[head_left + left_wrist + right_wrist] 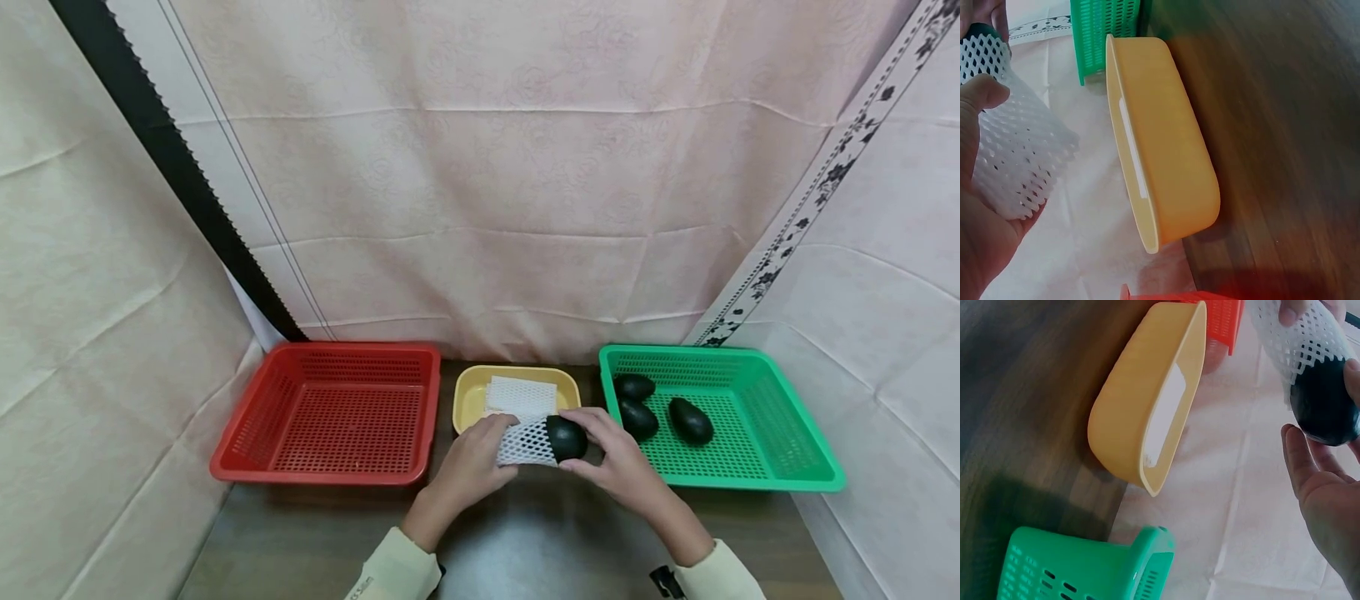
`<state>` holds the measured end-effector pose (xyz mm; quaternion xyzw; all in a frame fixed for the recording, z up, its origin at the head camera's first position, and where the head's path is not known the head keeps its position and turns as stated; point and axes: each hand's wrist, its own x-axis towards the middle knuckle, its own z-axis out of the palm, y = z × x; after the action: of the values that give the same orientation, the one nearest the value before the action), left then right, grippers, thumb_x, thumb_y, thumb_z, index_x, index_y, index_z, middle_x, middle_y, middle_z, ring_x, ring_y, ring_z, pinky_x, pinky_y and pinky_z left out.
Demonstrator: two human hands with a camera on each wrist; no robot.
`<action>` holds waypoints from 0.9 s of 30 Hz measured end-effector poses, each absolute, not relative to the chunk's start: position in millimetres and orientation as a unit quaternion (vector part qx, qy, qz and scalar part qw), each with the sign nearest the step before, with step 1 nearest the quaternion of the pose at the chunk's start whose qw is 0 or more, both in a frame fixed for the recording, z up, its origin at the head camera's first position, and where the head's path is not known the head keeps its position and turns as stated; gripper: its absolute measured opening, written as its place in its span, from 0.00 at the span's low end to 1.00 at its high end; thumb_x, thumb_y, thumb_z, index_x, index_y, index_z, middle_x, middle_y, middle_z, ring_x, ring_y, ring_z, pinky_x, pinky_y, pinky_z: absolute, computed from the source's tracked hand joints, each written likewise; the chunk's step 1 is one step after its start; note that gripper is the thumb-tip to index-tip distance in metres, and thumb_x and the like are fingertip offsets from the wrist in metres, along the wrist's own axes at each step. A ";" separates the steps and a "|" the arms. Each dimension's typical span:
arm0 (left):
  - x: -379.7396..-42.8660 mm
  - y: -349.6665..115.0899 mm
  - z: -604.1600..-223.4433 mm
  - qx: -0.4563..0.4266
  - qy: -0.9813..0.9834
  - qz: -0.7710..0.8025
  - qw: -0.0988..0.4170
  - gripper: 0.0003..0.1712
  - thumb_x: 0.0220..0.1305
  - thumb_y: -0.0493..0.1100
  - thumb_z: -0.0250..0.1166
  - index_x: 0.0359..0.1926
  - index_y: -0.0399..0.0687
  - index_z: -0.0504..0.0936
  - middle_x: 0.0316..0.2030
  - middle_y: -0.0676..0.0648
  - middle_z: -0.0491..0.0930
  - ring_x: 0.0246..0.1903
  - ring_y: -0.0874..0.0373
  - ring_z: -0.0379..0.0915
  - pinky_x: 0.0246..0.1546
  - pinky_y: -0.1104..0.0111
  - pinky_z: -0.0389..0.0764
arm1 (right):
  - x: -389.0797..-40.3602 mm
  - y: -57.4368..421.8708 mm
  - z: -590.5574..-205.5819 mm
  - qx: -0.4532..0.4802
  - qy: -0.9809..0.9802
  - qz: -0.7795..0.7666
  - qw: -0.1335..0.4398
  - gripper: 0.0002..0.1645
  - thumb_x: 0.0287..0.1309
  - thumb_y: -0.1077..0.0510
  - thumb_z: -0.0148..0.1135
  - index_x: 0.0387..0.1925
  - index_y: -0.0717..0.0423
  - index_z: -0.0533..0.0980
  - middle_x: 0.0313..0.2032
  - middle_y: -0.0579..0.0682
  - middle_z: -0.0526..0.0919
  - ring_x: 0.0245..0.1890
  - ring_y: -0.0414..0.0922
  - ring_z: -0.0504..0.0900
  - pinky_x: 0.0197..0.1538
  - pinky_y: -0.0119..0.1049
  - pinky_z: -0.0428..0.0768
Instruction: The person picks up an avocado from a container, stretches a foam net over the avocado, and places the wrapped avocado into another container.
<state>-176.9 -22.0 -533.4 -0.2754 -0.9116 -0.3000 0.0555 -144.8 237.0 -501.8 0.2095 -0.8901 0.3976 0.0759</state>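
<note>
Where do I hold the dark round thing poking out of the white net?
I'd grip the dark round thing by its bare end, probably coming from the right: that end sticks out, rounded and uncovered, while the white net wraps the left end.

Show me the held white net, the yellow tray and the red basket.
Held white net (527,442): head view, middle of its mesh.
Yellow tray (1132,387): right wrist view, outer wall.
Red basket (347,427): head view, bare floor.

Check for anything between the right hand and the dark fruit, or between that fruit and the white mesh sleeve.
Nothing visible does: the right hand holds the dark fruit, and one end of it sits inside the white mesh sleeve in the left hand.
</note>
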 end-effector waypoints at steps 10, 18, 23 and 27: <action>-173.3 -23.3 -530.3 -0.275 -0.896 -0.348 0.026 0.35 0.59 0.44 0.76 0.66 0.54 0.73 0.60 0.52 0.79 0.54 0.59 0.76 0.60 0.59 0.80 | -143.0 231.8 -501.7 0.169 -0.882 0.438 0.041 0.39 0.52 0.47 0.80 0.65 0.42 0.73 0.61 0.48 0.77 0.55 0.48 0.82 0.54 0.50 0.84; -173.2 -23.0 -530.3 -0.283 -0.869 -0.405 0.031 0.36 0.56 0.42 0.77 0.66 0.53 0.74 0.59 0.53 0.80 0.54 0.60 0.77 0.60 0.59 0.80 | -144.7 233.7 -499.2 0.192 -0.859 0.474 0.020 0.36 0.56 0.49 0.77 0.65 0.38 0.74 0.60 0.46 0.77 0.56 0.47 0.82 0.57 0.48 0.83; -173.5 -21.1 -530.5 -0.291 -0.858 -0.421 0.031 0.39 0.54 0.43 0.79 0.66 0.53 0.74 0.58 0.53 0.80 0.53 0.60 0.77 0.59 0.59 0.81 | -146.4 231.4 -497.3 0.206 -0.864 0.458 0.017 0.36 0.53 0.54 0.78 0.64 0.41 0.76 0.60 0.47 0.79 0.57 0.48 0.81 0.56 0.44 0.84; -173.5 -18.9 -531.9 -0.301 -0.857 -0.417 0.034 0.41 0.53 0.48 0.81 0.66 0.53 0.74 0.57 0.52 0.81 0.53 0.60 0.78 0.60 0.59 0.80 | -146.7 228.9 -497.9 0.219 -0.878 0.426 0.023 0.37 0.52 0.60 0.79 0.65 0.45 0.76 0.60 0.50 0.80 0.57 0.49 0.82 0.53 0.39 0.85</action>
<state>-173.5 -18.9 -531.9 -0.3007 -0.8572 -0.4168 0.0338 -146.7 228.9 -497.9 0.2192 -0.8777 0.4255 0.0234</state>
